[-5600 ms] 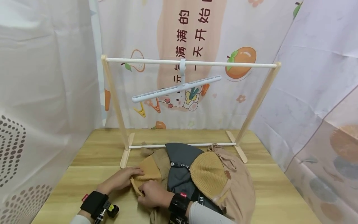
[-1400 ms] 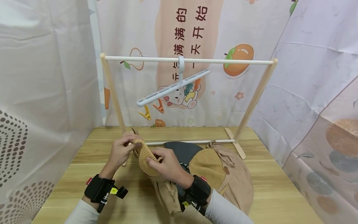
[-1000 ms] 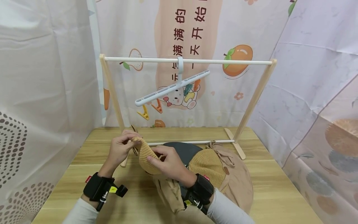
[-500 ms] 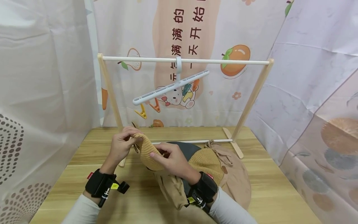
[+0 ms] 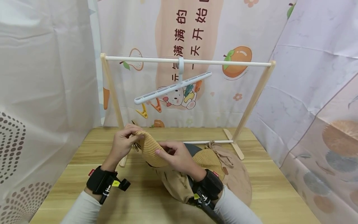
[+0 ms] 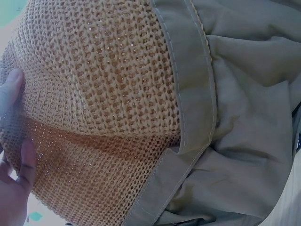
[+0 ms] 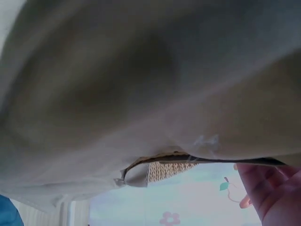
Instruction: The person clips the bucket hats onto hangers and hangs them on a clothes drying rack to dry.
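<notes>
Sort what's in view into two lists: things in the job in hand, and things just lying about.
In the job:
held hat, yellow knit and tan cloth
left hand and right hand, both gripping it

Not held, apparently just around:
second yellow knit hat
dark grey cloth
hanger with clips
rack

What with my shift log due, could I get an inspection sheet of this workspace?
Surface: wood-grain table, hats lying on it.
Job's things: knit-crowned hat with khaki cloth brim, crown held up.
Clutter: dark grey hat and tan-brimmed hat, overlapping.
Hands: left hand pinches the crown's edge; right hand grips the crown further along.
Cables: nothing seen.
Surroundings: wooden-legged rack behind, bearing a pale hanger with four clips; printed curtains around.
</notes>
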Available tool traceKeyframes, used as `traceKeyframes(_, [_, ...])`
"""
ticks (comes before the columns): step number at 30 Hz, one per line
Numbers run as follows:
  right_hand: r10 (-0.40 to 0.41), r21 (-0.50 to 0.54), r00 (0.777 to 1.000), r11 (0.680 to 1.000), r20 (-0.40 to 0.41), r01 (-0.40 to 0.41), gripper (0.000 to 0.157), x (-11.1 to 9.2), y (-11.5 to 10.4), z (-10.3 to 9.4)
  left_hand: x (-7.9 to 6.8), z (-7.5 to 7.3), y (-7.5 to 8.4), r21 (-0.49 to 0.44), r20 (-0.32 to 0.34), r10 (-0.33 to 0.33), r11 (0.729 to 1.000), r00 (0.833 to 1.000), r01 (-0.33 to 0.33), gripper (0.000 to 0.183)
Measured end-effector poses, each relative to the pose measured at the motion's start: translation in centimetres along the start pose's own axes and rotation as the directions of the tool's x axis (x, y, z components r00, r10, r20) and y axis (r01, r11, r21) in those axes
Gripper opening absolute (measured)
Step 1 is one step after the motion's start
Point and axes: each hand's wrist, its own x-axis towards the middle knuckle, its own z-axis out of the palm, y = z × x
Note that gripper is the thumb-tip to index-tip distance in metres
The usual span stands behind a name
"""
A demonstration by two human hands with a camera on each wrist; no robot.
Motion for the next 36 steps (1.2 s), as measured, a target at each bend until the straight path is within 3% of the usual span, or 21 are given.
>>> traceKeyframes(6, [0.026,0.014,0.999,1.0,0.019,-0.027,0.02,0.2,-0.5,-0.5,0.4,0.0,-0.1,0.006,0.007,-0.017,1.0,1.0,0.017,0.012])
traceKeyframes(15, [0.003,-0.01,0.999,1.0,0.047,-0.002,0.019,0.3,-3.6,-1.6,0.7,0.0,0.0,-0.018,0.03,-0.047,0.999,0.998,0.048,0.013])
traceKeyframes(26, [-0.001,-0.052,0.997,0.999,0.077,0.006,0.015,0.7,-3.5,-2.8,1.2,0.6,2.4,-0.019,0.053,-0.051,0.998,0.997,0.053,0.015])
traceKeyframes(36, [0.009,-0.055,0.998,0.998,0.063,-0.006,0.013,0.5,-3.2,-3.9,1.0,1.4,0.0,-0.041,0.066,-0.047,0.998,0.997,0.05,0.014])
